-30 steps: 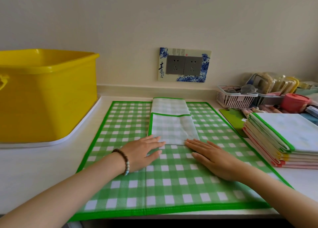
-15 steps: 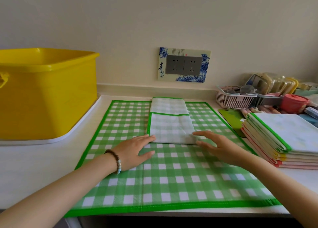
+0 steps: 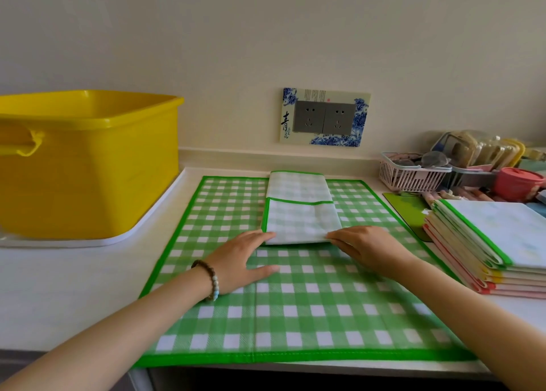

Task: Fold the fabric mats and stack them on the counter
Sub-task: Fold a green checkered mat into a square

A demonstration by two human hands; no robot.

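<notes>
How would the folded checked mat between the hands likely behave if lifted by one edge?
Probably floppy: the folded mat is thin layers lying flat, so its folds may fall open. Likely light, too: the spread mat beneath lies unwrinkled.

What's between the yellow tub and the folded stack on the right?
Head view: the spread green checked mat, bearing a folded pale mat; the left hand and right hand touch that mat's near edge.
</notes>
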